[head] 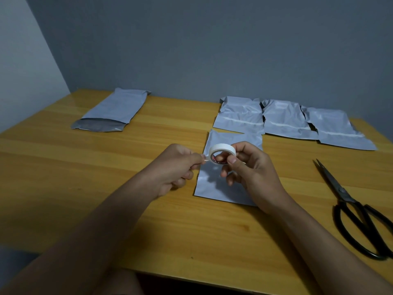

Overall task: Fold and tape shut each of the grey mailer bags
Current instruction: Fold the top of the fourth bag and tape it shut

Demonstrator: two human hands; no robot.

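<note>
Now our right hand (251, 167) grips the tape roll (222, 155) while our left hand (178, 165) pinches its free end (205, 158); pulled askew, the strip may tear or stick to itself.

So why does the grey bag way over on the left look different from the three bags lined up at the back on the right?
The left mailer bag lies long and unfolded, while the three right mailer bags are folded short. The left one's mouth hangs open, showing a darker inside; the right ones each have a white tape strip across them. The left one lies alone; the right ones sit side by side. All are grey plastic, flat on the wooden table.
</note>
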